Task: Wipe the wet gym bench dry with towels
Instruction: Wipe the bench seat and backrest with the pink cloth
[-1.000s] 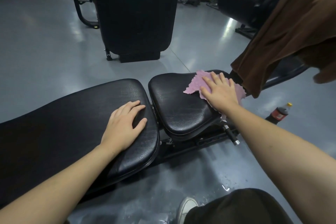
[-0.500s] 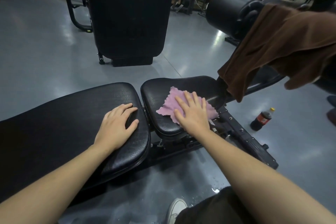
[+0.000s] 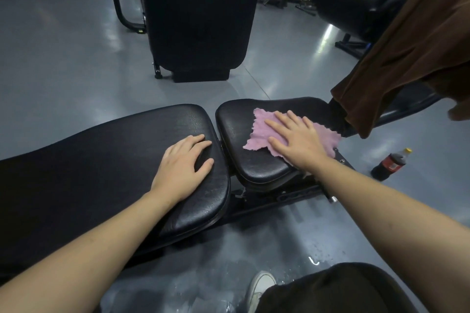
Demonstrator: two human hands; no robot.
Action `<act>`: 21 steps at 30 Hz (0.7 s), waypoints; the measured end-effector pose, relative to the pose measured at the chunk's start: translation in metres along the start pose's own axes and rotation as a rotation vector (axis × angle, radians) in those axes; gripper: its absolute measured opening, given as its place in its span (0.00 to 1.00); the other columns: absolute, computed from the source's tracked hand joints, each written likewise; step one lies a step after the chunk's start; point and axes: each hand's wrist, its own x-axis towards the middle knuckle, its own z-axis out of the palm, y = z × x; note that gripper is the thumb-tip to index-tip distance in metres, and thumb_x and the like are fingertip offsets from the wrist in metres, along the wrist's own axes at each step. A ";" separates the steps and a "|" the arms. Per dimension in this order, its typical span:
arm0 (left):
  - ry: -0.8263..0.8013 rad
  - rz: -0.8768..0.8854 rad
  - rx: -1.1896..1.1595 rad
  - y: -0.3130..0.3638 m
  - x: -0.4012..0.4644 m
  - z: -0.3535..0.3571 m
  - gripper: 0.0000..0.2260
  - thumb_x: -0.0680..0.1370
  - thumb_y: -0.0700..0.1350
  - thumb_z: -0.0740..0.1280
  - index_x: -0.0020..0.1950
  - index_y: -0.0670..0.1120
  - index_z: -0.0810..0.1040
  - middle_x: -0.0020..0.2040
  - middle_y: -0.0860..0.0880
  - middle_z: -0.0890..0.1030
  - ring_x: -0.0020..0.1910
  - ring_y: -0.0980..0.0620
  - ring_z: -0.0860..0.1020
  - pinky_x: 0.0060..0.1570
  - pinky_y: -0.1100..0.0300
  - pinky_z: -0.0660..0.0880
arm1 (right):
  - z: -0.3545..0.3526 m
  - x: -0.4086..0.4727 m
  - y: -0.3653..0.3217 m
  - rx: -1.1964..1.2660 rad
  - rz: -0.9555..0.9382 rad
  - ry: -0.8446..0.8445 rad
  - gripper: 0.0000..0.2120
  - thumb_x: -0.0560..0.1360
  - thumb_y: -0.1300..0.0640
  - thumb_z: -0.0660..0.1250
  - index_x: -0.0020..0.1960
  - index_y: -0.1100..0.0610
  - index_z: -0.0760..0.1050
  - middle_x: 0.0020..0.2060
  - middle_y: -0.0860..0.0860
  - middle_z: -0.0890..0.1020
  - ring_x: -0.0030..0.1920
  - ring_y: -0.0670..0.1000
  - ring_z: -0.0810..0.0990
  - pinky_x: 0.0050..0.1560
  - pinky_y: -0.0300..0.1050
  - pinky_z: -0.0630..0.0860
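Grey gym floor [image 3: 63, 58] surrounds the bench [image 3: 101, 160] at frame centre. Right hand [image 3: 297, 140], fingers straight and spread, presses the pink towel [image 3: 259, 134] flat on the seat pad [image 3: 254, 168], right of centre. Left hand [image 3: 181, 164] rests flat on the back pad, holding nothing. Brown towel [image 3: 407, 58] hangs at upper right. Risk: the thin pink towel may saturate and smear water; droplets on the floor below invite slipping.

bench: black padded table [image 3: 106, 168], long back pad plus smaller seat pad [image 3: 256, 162]
pink towel: [image 3: 262, 134] ragged-edged, spread flat on seat pad
brown towel: [image 3: 407, 58] draped, hanging at right end
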 end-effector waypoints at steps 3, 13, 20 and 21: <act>-0.001 0.005 -0.002 0.000 0.000 0.000 0.26 0.79 0.63 0.53 0.74 0.57 0.69 0.76 0.59 0.67 0.77 0.53 0.62 0.76 0.51 0.57 | -0.001 0.009 0.003 -0.003 0.031 -0.022 0.34 0.76 0.31 0.40 0.79 0.37 0.55 0.81 0.43 0.54 0.81 0.50 0.49 0.79 0.57 0.46; -0.003 -0.005 0.010 0.004 -0.002 -0.003 0.26 0.79 0.64 0.52 0.74 0.56 0.70 0.76 0.58 0.67 0.76 0.53 0.63 0.76 0.50 0.58 | -0.009 -0.003 -0.031 -0.054 0.070 -0.156 0.34 0.79 0.31 0.42 0.82 0.42 0.44 0.82 0.51 0.43 0.81 0.54 0.40 0.78 0.63 0.40; 0.002 -0.012 0.010 0.006 -0.002 -0.004 0.27 0.78 0.64 0.52 0.74 0.56 0.71 0.75 0.58 0.68 0.75 0.52 0.64 0.75 0.51 0.58 | -0.005 -0.009 -0.054 -0.113 -0.178 -0.183 0.38 0.74 0.27 0.35 0.81 0.39 0.42 0.82 0.50 0.42 0.81 0.53 0.40 0.78 0.63 0.41; 0.003 -0.011 0.013 0.006 -0.002 -0.003 0.27 0.78 0.64 0.52 0.74 0.56 0.71 0.75 0.58 0.68 0.75 0.52 0.64 0.75 0.51 0.59 | -0.005 -0.005 -0.053 -0.115 -0.206 -0.191 0.37 0.74 0.27 0.35 0.81 0.38 0.41 0.82 0.49 0.42 0.81 0.53 0.40 0.78 0.62 0.41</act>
